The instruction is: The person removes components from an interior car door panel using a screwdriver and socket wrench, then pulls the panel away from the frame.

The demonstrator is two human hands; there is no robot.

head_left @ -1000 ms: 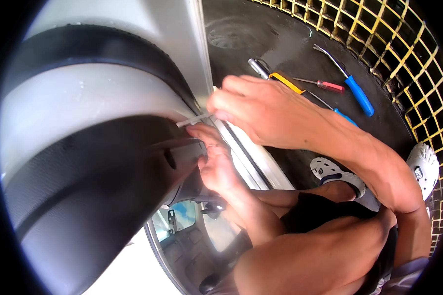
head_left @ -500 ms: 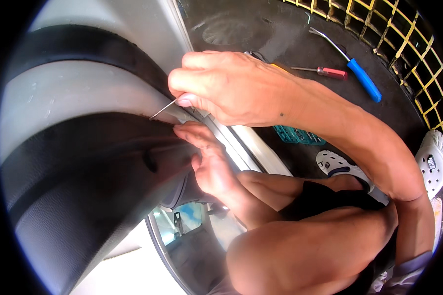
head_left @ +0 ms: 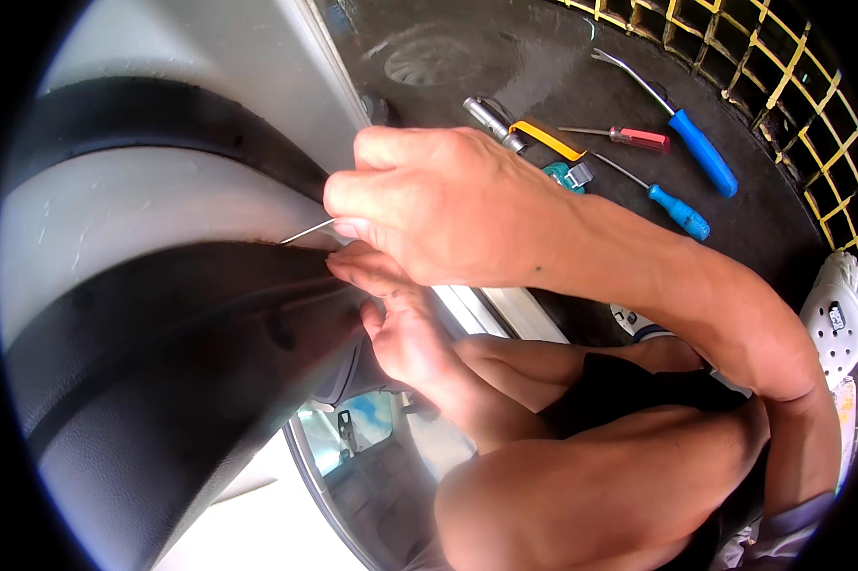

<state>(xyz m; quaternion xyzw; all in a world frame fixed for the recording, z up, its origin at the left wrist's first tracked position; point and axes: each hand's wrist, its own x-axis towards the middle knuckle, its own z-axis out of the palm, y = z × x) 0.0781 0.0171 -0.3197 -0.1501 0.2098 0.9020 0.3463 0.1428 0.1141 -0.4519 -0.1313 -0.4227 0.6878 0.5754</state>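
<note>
My right hand is closed around a tool whose handle is hidden in the fist. Only its thin metal shaft shows, with the tip touching the seam between a black textured panel and the pale grey surface beside it. Below that fist, my left hand rests its stretched fingers on the panel's edge near the seam. Its thumb stands apart from the fingers, and nothing shows in this hand.
On the dark floor to the right lie a blue-handled forked pry tool, a red screwdriver, a blue screwdriver, a silver flashlight and a yellow strip-shaped tool. Yellow grating edges the floor. A mirror sits below my left forearm.
My right hand has come down slightly, and the shaft lies flatter, its tip still at the seam. The view has shifted, uncovering the flashlight and the blue screwdriver.
</note>
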